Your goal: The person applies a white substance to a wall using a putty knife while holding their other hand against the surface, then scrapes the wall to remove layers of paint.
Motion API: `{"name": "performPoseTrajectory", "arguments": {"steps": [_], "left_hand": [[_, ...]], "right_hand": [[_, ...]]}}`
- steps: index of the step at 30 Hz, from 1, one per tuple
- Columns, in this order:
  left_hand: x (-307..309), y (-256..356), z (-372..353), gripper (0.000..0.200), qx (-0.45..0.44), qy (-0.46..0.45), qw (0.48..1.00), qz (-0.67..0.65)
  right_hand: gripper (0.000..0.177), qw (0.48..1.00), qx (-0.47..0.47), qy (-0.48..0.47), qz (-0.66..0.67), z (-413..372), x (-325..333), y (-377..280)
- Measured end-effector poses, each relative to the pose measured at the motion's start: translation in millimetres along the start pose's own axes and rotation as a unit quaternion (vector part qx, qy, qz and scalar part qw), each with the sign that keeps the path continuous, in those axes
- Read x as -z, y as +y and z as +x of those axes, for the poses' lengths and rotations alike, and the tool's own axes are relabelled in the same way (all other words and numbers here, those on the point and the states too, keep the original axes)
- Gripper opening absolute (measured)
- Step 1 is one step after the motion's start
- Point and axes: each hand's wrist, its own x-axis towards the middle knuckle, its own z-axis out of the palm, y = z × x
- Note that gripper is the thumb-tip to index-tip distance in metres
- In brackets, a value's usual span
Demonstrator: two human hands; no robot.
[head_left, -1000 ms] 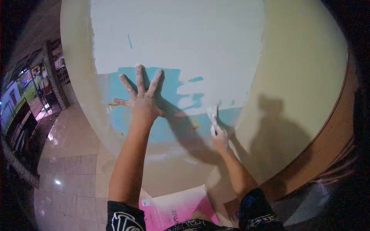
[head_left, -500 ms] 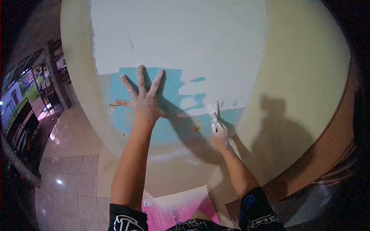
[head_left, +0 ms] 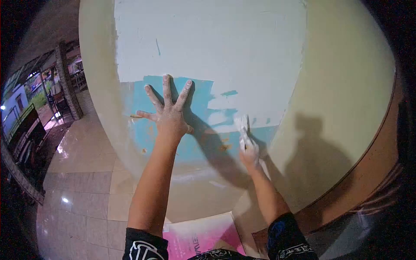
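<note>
Fingers spread wide, my left hand [head_left: 170, 116] rests flat against a turquoise patch [head_left: 199, 97] on the wall. White dust coats its fingers. My right hand [head_left: 249, 155] is closed around the handle of a putty knife [head_left: 243, 123], whose blade is against the wall at the lower edge of the white coat. The blade looks slightly blurred and smeared with white. White putty [head_left: 208, 39] covers the wall above, with streaks of turquoise showing through between my hands. Rusty brown spots [head_left: 224, 147] mark the turquoise below.
A pink and white box [head_left: 199, 238] lies on the floor below me. Tan wall [head_left: 346, 73] continues on the right, with a brown edge [head_left: 368, 173] beyond it. Floor tiles [head_left: 78, 190] and an open doorway area with a post [head_left: 67, 82] are at the left.
The view has shifted slightly, so the wall sits a little farther right. The putty knife now stands more upright in my right hand. My left hand stays on the same patch.
</note>
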Motion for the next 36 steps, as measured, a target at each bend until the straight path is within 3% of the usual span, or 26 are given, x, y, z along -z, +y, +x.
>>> {"name": "performPoseTrajectory", "arguments": {"steps": [3, 4, 6, 7, 9, 12, 14, 16, 17, 19, 22, 23, 24, 26, 27, 32, 34, 36], "left_hand": [[-1.3, 3.0, -1.3, 0.141, 0.0, 0.01, 1.0, 0.007], [-1.6, 3.0, -1.2, 0.141, -0.001, 0.01, 1.0, 0.007], [-2.8, 1.3, -1.2, 0.139, -0.005, 0.012, 1.0, 0.004], [-3.8, 0.3, -0.8, 0.139, -0.007, 0.011, 1.0, 0.001], [-6.8, -1.8, -1.0, 0.139, -0.012, 0.02, 1.0, -0.004], [-6.2, -1.7, -2.4, 0.139, -0.01, 0.025, 1.0, -0.008], [-10.2, -5.6, -1.7, 0.14, -0.01, 0.019, 1.0, -0.002], [-26.1, -11.3, 1.9, 0.138, -0.061, 0.094, 0.993, -0.029], [-0.7, 0.8, -3.6, 0.138, -0.015, 0.011, 0.999, -0.027], [-1.8, 2.3, -4.0, 0.138, -0.02, 0.016, 0.999, -0.029], [-4.0, -2.3, -5.9, 0.138, -0.024, 0.025, 0.999, -0.018], [-4.5, -2.4, -6.5, 0.138, -0.016, 0.028, 0.999, -0.012], [-3.9, -1.5, -4.9, 0.138, -0.011, 0.033, 0.999, -0.008], [-3.5, -1.5, -0.1, 0.138, -0.015, 0.043, 0.999, -0.015], [-4.9, -3.2, -0.9, 0.139, -0.015, 0.043, 0.999, -0.015], [-0.5, 1.1, -3.6, 0.138, -0.004, 0.021, 1.0, 0.005], [-0.9, 0.0, -3.8, 0.138, -0.008, 0.021, 1.0, 0.003], [-0.8, -1.8, -5.0, 0.137, -0.009, 0.022, 1.0, 0.001]], "right_hand": [[0.042, 0.998, 0.039, 0.043, 0.003, 71.0, 14.1, -38.2], [0.041, 0.995, -0.07, -0.053, -0.044, 90.7, 27.7, -54.7], [0.041, 0.987, -0.117, -0.075, -0.079, 107.3, 32.2, -64.8], [0.041, 0.987, -0.118, -0.074, -0.079, 98.0, 25.6, -56.8], [0.045, 0.997, 0.037, 0.073, 0.001, 60.0, 3.5, -27.7], [0.05, 0.999, -0.039, -0.005, 0.005, 15.2, 4.2, -18.0], [0.052, 1.0, -0.019, 0.007, -0.003, 32.4, 7.1, -27.3], [0.05, 0.998, -0.052, 0.01, 0.037, 80.5, 20.8, -60.3], [0.05, 0.998, -0.052, 0.015, 0.03, 99.9, 23.6, -63.0], [0.049, 0.997, -0.063, -0.031, -0.011, 121.5, 23.5, -65.6], [0.048, 0.998, -0.041, 0.006, 0.044, 84.5, 13.1, -65.7], [0.049, 0.994, 0.079, 0.077, 0.003, 63.1, -6.7, -39.3], [0.049, 0.993, 0.081, 0.081, 0.0, 45.3, -11.3, -35.3], [0.049, 0.999, -0.037, -0.027, 0.006, 29.3, -10.4, -30.6], [0.052, 1.0, 0.016, 0.012, 0.006, 39.8, -10.7, -36.3], [0.054, 1.0, 0.003, 0.002, 0.011, 100.5, 5.2, -74.5], [0.054, 1.0, 0.017, 0.018, 0.011, 86.8, -7.1, -64.7], [0.053, 0.997, -0.023, -0.028, 0.069, 42.3, -22.3, -49.1]]}}
